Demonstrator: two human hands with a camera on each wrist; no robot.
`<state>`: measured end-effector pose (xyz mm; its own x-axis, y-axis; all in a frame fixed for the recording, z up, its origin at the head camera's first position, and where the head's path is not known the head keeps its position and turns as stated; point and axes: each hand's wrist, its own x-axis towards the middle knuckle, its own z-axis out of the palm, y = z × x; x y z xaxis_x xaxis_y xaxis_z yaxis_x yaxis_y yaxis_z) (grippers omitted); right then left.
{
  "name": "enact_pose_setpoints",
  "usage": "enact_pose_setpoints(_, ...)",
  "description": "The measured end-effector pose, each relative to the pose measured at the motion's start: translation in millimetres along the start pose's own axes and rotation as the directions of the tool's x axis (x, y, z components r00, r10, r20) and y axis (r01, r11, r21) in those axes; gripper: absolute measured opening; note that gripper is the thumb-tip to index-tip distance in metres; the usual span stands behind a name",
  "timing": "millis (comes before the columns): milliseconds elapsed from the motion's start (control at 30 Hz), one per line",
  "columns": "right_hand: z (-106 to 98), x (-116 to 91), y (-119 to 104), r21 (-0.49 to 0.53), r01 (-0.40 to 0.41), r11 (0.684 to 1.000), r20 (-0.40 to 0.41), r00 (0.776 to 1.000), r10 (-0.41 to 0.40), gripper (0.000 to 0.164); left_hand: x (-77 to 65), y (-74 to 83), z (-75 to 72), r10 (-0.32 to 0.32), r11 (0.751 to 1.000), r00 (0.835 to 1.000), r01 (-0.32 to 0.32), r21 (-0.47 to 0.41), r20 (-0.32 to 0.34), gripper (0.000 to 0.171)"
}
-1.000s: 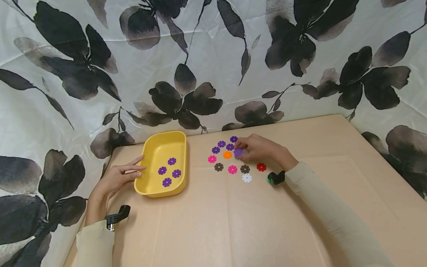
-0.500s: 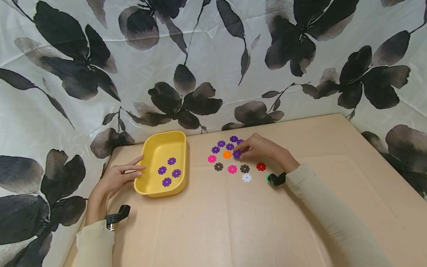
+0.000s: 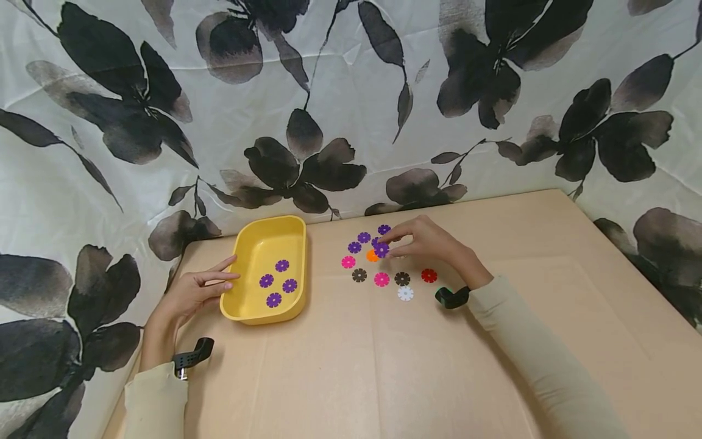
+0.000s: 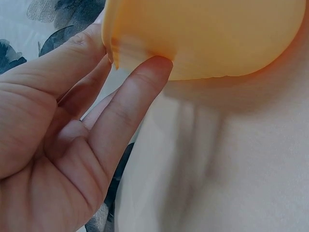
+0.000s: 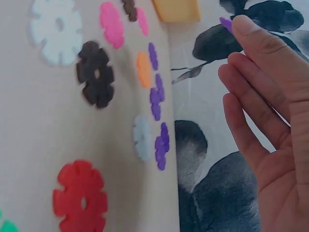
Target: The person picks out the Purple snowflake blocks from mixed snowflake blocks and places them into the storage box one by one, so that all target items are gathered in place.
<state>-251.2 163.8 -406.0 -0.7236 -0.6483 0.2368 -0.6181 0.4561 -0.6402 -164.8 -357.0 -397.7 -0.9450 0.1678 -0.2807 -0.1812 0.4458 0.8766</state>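
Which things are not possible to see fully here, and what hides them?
Head view: green piece, mostly behind the black wrist device; second white piece, mostly behind the right hand; orange piece, partly behind the held purple piece.
Right wrist view: held purple piece, mostly behind the fingers; green piece, cut off at lower left.
Left wrist view: yellow tray, cut off by the top edge; its contents do not show.

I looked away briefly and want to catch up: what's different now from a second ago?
The right hand has lifted a purple disc between its fingertips and shifted it a little left, towards the yellow tray; it now partly hides the orange disc. Unchanged: the left hand touching the tray, and four purple discs inside.
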Motion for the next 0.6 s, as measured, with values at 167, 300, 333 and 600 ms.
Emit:
enact_pose_setpoints(167, 0, 3, -7, 0.037, 0.039, 0.999, -0.049, 0.998, -0.037, 0.039, -0.9, -0.9, -0.4, 0.001, 1.000, 1.000, -0.001, 0.003, -0.004, 0.048)
enact_pose_setpoints(300, 2, 4, -11, 0.062, 0.058, 0.996, -0.066, 0.996, -0.053, 0.039, -1.4, -2.5, -1.5, 0.001, 1.000, 1.000, -0.001, -0.007, -0.005, 0.050)
enact_pose_setpoints(333, 2, 4, -11, 0.068, 0.057, 0.996, -0.066, 0.996, -0.053, 0.039, -1.2, -2.8, -1.5, -0.002, 1.000, 1.000, 0.002, -0.012, -0.009, 0.050)
enact_pose_setpoints(600, 4, 4, -17, 0.080, 0.048, 0.996, -0.040, 0.998, -0.045, 0.038, 0.5, -4.4, -1.4, -0.005, 1.000, 1.000, 0.005, -0.024, 0.003, 0.050)
